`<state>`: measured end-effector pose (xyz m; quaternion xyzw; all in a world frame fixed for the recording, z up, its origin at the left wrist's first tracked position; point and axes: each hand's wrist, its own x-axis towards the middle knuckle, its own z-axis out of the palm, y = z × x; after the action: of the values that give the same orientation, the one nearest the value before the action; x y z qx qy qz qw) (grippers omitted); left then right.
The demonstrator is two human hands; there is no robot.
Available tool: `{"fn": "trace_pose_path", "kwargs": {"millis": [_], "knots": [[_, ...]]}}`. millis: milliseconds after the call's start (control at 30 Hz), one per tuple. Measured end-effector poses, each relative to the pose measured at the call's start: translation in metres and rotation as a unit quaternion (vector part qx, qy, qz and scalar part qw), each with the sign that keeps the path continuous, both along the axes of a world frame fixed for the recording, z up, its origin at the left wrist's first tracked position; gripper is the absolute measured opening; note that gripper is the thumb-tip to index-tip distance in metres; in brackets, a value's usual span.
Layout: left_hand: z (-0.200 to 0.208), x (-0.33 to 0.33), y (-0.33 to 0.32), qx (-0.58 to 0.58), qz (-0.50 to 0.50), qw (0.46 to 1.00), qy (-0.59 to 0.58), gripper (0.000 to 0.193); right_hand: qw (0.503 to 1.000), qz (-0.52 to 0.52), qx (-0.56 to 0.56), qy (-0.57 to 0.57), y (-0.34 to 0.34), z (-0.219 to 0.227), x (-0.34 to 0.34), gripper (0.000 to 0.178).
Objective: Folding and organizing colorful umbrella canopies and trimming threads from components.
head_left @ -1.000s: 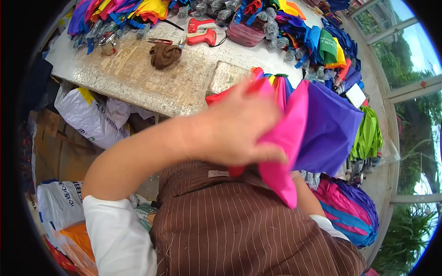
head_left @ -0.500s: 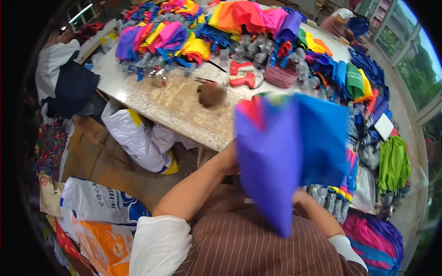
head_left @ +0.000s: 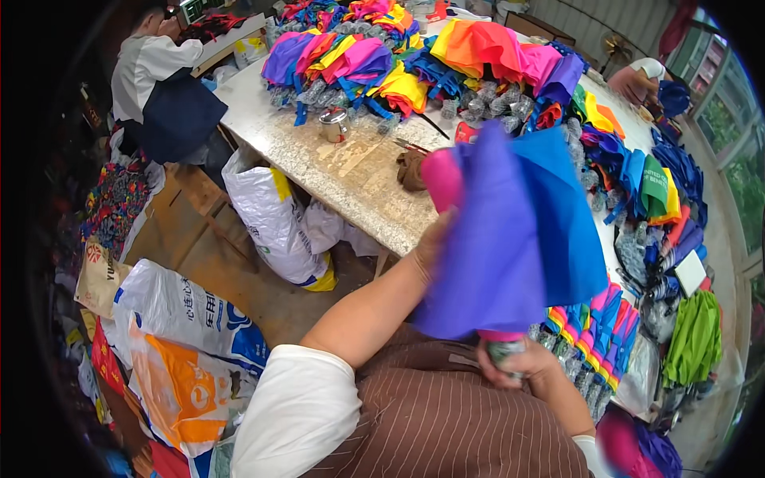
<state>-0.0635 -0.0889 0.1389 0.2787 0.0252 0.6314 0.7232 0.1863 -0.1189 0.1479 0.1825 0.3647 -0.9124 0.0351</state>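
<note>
A: Right hand?
B: Closed round the lower end of the multicoloured umbrella, above the brown apron, near the table edge.
A: Left hand?
B: At the purple panel (partly hidden); I cannot tell its grip.

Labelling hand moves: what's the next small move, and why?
Perhaps draw the left grip down along the purple panel to gather it: that and the blue panel flare loosely, while the right grip holds the narrow end below.
</note>
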Motion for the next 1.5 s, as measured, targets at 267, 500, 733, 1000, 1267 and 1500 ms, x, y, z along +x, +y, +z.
{"fn": "trace_pose_path", "kwargs": {"millis": [267, 500, 733, 1000, 1267, 1500], "knots": [[0.039, 0.001, -0.015, 0.012, 0.064, 0.998, -0.003, 0.071, 0.789, -0.25, 0.56, -0.049, 0.017, -0.044, 0.02, 0.04], [0.087, 0.015, -0.044, 0.053, 0.197, 0.968, 0.15, 0.07, 0.921, -0.114, 0.364, -0.084, 0.026, -0.05, 0.034, 0.042], [0.065, 0.013, -0.1, 0.26, 0.437, 0.635, 0.581, 0.076, 0.692, -0.291, 0.661, -0.001, -0.004, 0.059, 0.023, 0.099], [0.051, 0.015, -0.12, -0.185, -0.12, 0.973, 0.068, 0.063, 0.767, -0.111, 0.546, 0.318, -0.002, 0.091, 0.038, 0.024], [0.03, 0.033, -0.134, 0.051, -0.007, 0.928, 0.369, 0.108, 0.667, -0.096, 0.707, 0.214, -0.006, 0.047, 0.03, 0.023], [0.037, 0.038, -0.122, 0.06, -0.137, 0.928, 0.341, 0.118, 0.744, -0.166, 0.59, 0.265, 0.005, 0.044, 0.038, 0.019]]}}
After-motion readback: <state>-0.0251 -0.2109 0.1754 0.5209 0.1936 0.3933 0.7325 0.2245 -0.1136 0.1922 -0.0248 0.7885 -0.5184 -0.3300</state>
